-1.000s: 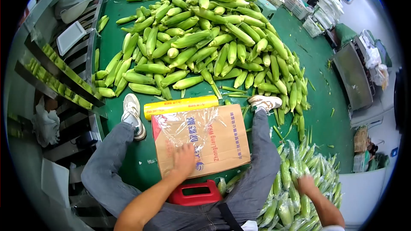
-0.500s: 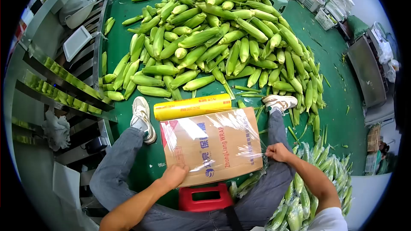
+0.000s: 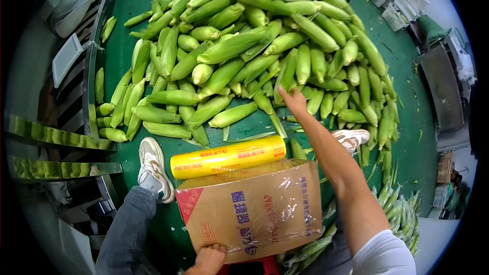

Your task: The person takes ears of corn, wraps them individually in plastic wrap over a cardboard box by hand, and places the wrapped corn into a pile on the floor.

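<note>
My right hand (image 3: 294, 100) is stretched out to the pile of green-husked corn, closed around the lower end of an ear of corn (image 3: 287, 71); its fingers are partly hidden. Close to me, my left hand (image 3: 210, 257) has its fingers curled over the near edge of the cardboard box (image 3: 214, 209), where clear plastic film (image 3: 290, 209) covers the top. It appears to grip the film there. Against the box's far side lies a yellow roll of plastic wrap (image 3: 229, 157).
A large corn pile (image 3: 224, 46) spreads over the green floor (image 3: 407, 132). Film-wrapped corn (image 3: 402, 214) lies at my right. A slatted metal rack (image 3: 86, 81) stands left. My shoes (image 3: 153, 168) flank the box, with a red stool (image 3: 265, 266) below it.
My right hand has left the film at the box's right side and reached forward to the corn pile. My left hand stays at the box's near edge. The view has shifted closer.
</note>
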Action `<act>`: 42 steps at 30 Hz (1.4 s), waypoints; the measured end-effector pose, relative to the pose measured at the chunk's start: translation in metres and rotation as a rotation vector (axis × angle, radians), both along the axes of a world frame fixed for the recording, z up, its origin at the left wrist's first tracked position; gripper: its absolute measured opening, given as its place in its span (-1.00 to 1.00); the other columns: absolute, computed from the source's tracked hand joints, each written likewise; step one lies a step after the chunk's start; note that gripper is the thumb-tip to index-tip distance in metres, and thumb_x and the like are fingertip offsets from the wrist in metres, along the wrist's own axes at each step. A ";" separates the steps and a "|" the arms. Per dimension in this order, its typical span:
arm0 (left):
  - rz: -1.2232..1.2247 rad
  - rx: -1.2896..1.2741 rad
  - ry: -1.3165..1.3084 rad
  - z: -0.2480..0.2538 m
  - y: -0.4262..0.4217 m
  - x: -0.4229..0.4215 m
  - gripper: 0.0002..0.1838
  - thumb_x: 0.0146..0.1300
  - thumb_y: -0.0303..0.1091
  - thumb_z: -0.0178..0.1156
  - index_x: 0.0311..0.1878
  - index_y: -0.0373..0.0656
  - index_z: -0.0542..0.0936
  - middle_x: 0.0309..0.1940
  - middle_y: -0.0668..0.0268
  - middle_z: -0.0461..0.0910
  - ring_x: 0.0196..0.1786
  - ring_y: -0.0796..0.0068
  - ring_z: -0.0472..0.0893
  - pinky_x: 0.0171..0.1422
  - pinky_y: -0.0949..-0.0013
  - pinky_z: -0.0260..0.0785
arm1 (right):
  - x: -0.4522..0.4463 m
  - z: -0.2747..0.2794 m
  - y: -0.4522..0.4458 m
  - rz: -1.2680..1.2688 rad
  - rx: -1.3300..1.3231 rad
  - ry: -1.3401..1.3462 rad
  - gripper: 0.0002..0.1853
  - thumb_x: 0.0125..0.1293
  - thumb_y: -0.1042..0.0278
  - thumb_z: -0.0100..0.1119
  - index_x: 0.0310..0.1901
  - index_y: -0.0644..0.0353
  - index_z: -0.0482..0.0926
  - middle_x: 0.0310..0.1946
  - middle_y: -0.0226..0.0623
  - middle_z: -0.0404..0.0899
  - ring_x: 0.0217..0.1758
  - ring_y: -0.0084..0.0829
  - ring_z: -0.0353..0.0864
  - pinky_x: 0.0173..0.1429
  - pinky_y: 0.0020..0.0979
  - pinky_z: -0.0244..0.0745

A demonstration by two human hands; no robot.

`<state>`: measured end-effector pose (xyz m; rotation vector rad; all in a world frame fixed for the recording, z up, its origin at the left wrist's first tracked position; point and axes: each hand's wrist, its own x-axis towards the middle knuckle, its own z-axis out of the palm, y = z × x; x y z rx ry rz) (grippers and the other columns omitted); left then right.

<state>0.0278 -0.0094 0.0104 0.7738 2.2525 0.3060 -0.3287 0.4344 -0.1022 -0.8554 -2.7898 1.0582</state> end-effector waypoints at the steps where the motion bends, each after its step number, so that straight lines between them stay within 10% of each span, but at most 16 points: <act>1: 0.000 0.014 0.050 -0.003 0.000 0.003 -0.89 0.13 -0.48 0.15 -0.29 -0.17 0.63 -0.38 0.11 0.65 -0.37 0.15 0.71 -0.25 0.13 0.60 | -0.027 -0.016 -0.025 -0.231 0.082 0.014 -0.08 0.14 -0.46 0.31 0.13 0.40 0.53 0.02 0.30 0.63 0.15 0.17 0.63 0.25 -0.06 0.51; 6: -0.049 -0.041 0.024 -0.005 -0.004 0.003 -0.89 0.20 -0.37 0.14 -0.29 -0.13 0.62 -0.36 0.14 0.64 -0.34 0.16 0.73 -0.25 0.11 0.61 | -0.021 -0.020 -0.014 -0.206 0.092 -0.046 -0.25 0.13 -0.31 0.39 -0.01 0.34 0.64 -0.06 0.10 0.72 0.04 0.11 0.70 0.14 -0.06 0.54; 10: 0.003 -0.004 0.071 -0.009 -0.007 0.011 -0.88 0.20 -0.38 0.15 -0.25 -0.16 0.63 -0.28 0.15 0.67 -0.26 0.06 0.73 -0.20 0.08 0.62 | 0.091 0.080 -0.034 0.008 -0.754 0.015 -0.39 0.21 -0.15 0.39 -0.08 0.39 0.66 -0.33 -0.18 0.70 -0.31 -0.41 0.70 -0.22 -0.35 0.58; 14: 0.067 0.041 0.090 0.000 -0.014 0.016 -0.88 0.24 -0.42 0.14 -0.24 -0.17 0.64 -0.32 0.09 0.67 -0.25 -0.01 0.71 -0.15 0.03 0.60 | 0.258 0.177 -0.104 0.724 0.055 0.104 -0.51 0.19 0.25 0.44 0.10 0.28 0.56 -0.22 -0.07 0.69 -0.21 -0.13 0.72 -0.08 -0.21 0.59; 18: 0.170 0.295 0.144 0.031 -0.025 0.018 -0.93 0.25 -0.45 0.18 -0.28 -0.20 0.64 -0.35 0.03 0.66 -0.30 -0.06 0.68 -0.17 0.03 0.55 | 0.350 0.150 -0.148 1.061 0.263 0.188 -0.37 0.11 0.27 0.46 0.23 0.19 0.49 -0.02 -0.12 0.58 0.07 -0.03 0.59 0.14 -0.11 0.51; 25: 0.703 0.624 0.523 -0.010 0.039 -0.043 -0.88 0.26 -0.40 0.29 -0.17 -0.19 0.68 -0.30 0.05 0.68 -0.22 -0.02 0.68 -0.13 0.10 0.53 | 0.365 0.135 -0.167 1.051 0.305 0.033 -0.28 0.06 0.16 0.51 0.28 0.12 0.51 0.00 -0.17 0.61 0.06 -0.08 0.63 0.11 -0.13 0.52; 29: 0.546 0.656 0.438 0.004 0.041 -0.017 -0.63 0.24 -0.35 0.32 0.11 -0.19 0.62 -0.03 -0.03 0.65 0.03 -0.09 0.62 0.12 0.04 0.48 | 0.335 0.160 -0.161 0.847 -0.065 -0.303 -0.27 -0.01 0.10 0.62 0.22 0.18 0.63 0.08 0.04 0.67 0.17 0.03 0.63 0.22 -0.16 0.52; 33: 0.283 0.491 0.644 0.015 0.037 0.006 -0.36 0.14 -0.39 0.33 0.35 -0.13 0.48 0.23 -0.09 0.42 0.25 -0.10 0.43 0.35 -0.05 0.30 | 0.360 0.114 -0.145 0.632 -0.082 0.161 -0.27 0.01 0.06 0.60 0.23 0.17 0.60 0.05 0.05 0.66 0.12 0.07 0.64 0.17 -0.10 0.55; 36: 0.281 0.426 0.718 -0.013 0.041 -0.008 -0.39 0.11 -0.45 0.29 0.32 -0.12 0.51 0.12 -0.05 0.47 0.16 -0.08 0.48 0.29 -0.02 0.35 | 0.412 0.159 -0.141 0.262 0.158 0.095 -0.39 0.11 0.03 0.53 0.15 0.13 0.59 -0.01 0.09 0.62 0.04 0.13 0.60 0.06 0.01 0.56; 42: 0.226 0.419 0.705 -0.015 0.033 -0.021 -0.46 0.09 -0.49 0.28 0.22 -0.19 0.54 -0.11 0.12 0.53 0.02 0.08 0.52 0.14 0.09 0.41 | 0.461 0.099 -0.098 0.391 0.304 -0.042 -0.85 0.27 0.25 0.29 -0.25 0.12 0.64 -0.33 0.02 0.66 -0.22 0.13 0.65 -0.16 0.05 0.55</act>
